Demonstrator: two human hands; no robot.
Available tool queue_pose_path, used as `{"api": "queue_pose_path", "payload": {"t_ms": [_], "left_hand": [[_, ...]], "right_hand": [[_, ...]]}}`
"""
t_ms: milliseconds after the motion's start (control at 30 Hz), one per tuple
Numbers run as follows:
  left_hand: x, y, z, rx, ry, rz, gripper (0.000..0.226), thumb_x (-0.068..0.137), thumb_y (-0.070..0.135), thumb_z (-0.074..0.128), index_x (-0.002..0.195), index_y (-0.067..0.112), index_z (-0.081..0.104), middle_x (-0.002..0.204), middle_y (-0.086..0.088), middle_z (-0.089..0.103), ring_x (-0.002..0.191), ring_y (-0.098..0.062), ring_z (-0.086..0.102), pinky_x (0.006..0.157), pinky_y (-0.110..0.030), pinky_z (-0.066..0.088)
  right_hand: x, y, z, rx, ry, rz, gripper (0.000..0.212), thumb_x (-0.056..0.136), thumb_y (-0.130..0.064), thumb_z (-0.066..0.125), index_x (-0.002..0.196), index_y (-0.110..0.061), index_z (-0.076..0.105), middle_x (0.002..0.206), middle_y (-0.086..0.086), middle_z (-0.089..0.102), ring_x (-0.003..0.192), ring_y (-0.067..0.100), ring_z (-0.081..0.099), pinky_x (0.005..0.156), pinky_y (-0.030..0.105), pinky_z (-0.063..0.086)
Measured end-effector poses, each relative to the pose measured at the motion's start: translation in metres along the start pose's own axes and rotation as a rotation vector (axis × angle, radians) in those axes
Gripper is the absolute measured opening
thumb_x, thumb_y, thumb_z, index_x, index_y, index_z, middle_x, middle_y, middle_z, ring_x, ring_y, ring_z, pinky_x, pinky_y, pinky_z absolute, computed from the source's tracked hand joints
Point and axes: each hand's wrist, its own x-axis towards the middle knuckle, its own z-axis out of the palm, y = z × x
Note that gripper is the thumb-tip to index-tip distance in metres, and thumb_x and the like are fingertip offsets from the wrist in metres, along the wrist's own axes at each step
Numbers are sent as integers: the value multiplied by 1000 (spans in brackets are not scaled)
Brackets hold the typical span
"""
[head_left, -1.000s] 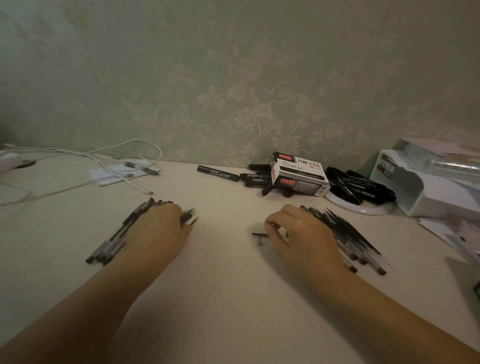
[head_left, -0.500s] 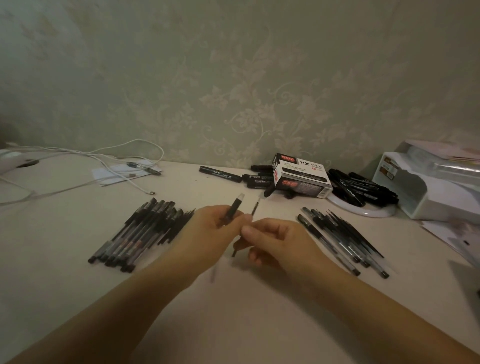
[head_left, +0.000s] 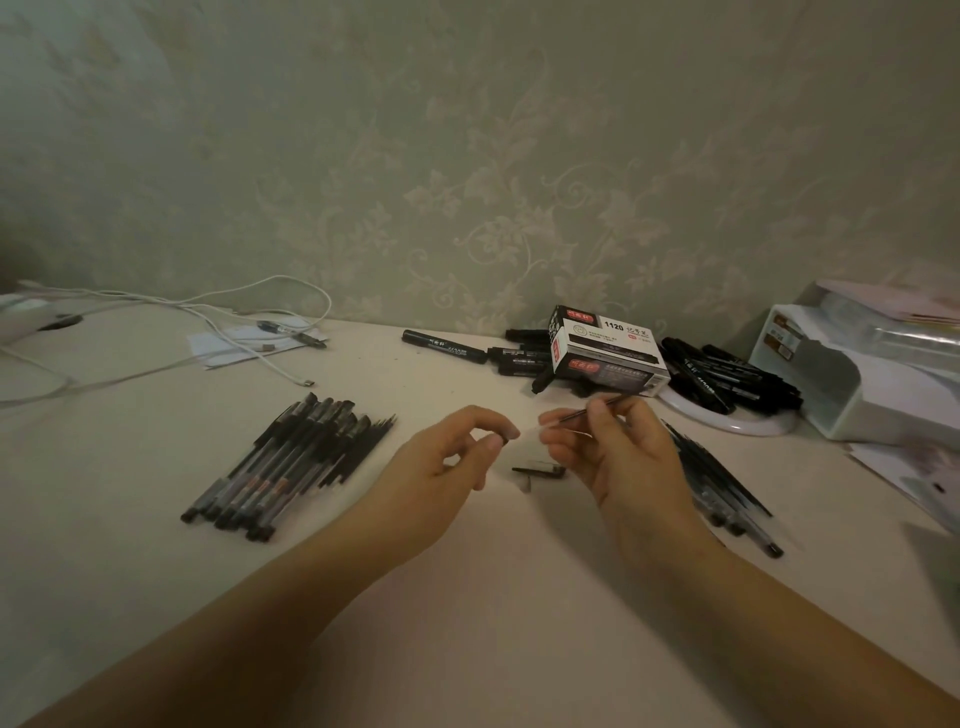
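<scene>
My right hand (head_left: 618, 457) pinches a thin dark pen refill (head_left: 597, 408) between thumb and fingers, its pale end pointing left toward my left hand. Thumb and forefinger of my left hand (head_left: 441, 467) are curled together on a small dark pen piece (head_left: 503, 441), too small to identify. Both hands hover just above the table's middle, a short gap between them. A black pen cap (head_left: 537, 471) lies on the table below that gap. One row of black gel pens (head_left: 291, 462) lies left of my left hand, and another pen pile (head_left: 722, 483) is partly hidden behind my right hand.
A black-and-white marker box (head_left: 608, 348) stands at the back with loose black markers (head_left: 441, 345) beside it and more markers (head_left: 727, 379) on a white plate (head_left: 753, 428). A white desk organizer (head_left: 857, 384) sits far right. White cables (head_left: 249, 348) lie at the back left.
Both hands lifted off the pen piles and met at the middle. My right hand now holds the refill tilted up to the right, and a black cap lies on the table.
</scene>
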Motion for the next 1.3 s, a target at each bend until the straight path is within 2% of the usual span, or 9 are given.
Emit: {"api": "queue_pose_path", "payload": {"t_ms": [367, 600, 767, 867, 967, 1033, 1100, 1167, 1300], "left_hand": [[0, -3, 3, -61, -58, -3, 18, 97, 33, 49, 103, 43, 63, 66, 8, 53, 51, -10, 37, 47, -22, 36], [-1, -2, 3, -28, -72, -8, 17, 98, 31, 48, 103, 38, 63, 65, 8, 52, 54, -12, 40, 50, -24, 37], [-1, -1, 3, -19, -88, -2, 17, 98, 31, 48, 104, 40, 62, 66, 9, 53, 53, -8, 41, 50, -19, 38], [-1, -2, 4, -75, -94, 2, 17, 98, 33, 48, 105, 40, 62, 68, 7, 55, 53, -14, 39, 48, -24, 36], [0, -3, 4, -136, -73, 17, 18, 98, 31, 48, 105, 38, 63, 68, 6, 54, 50, -11, 38, 44, -21, 33], [1, -5, 3, -147, -50, 18, 17, 98, 31, 49, 105, 39, 62, 67, 6, 55, 48, -8, 39, 44, -19, 34], [2, -7, 1, -125, -24, 13, 17, 97, 33, 48, 107, 41, 60, 67, 8, 55, 47, -4, 40, 44, -17, 35], [3, -8, 0, -120, -2, 13, 17, 98, 32, 48, 107, 42, 60, 67, 7, 56, 46, -2, 39, 44, -14, 35], [3, -8, 0, -118, -13, 16, 20, 98, 30, 48, 110, 41, 60, 67, 6, 55, 46, -4, 37, 43, -16, 35]], "right_hand": [[1, 2, -3, 33, -25, -1, 12, 105, -15, 40, 106, -8, 50, 89, 15, 76, 78, 23, 75, 63, 21, 57], [6, 5, -10, -51, -61, -66, 11, 105, -16, 44, 102, -12, 54, 93, 14, 76, 81, 21, 73, 69, 21, 56], [3, 4, -9, -129, -103, -115, 11, 104, -17, 46, 100, -15, 55, 94, 12, 76, 83, 22, 74, 71, 23, 57], [-3, 4, -4, -286, -156, -152, 9, 99, -19, 56, 95, -23, 64, 96, 2, 76, 86, 14, 72, 73, 19, 55], [-7, 5, -1, -486, -238, -141, 8, 91, -27, 67, 97, -31, 72, 96, -11, 74, 84, 7, 69, 66, 10, 49], [-9, 5, -1, -619, -254, -148, 17, 85, -37, 73, 102, -36, 70, 98, -16, 70, 81, 7, 66, 65, 11, 48], [-8, 8, -5, -859, -210, -232, 27, 81, -42, 75, 106, -40, 67, 97, -17, 63, 81, 2, 59, 67, 11, 46], [-6, 10, -8, -1083, -221, -340, 27, 82, -40, 75, 107, -36, 67, 96, -17, 56, 84, -1, 54, 70, 8, 42], [-4, 17, -11, -1245, -325, -409, 19, 88, -33, 72, 104, -25, 73, 88, -15, 52, 76, -3, 50, 68, 4, 35]]}}
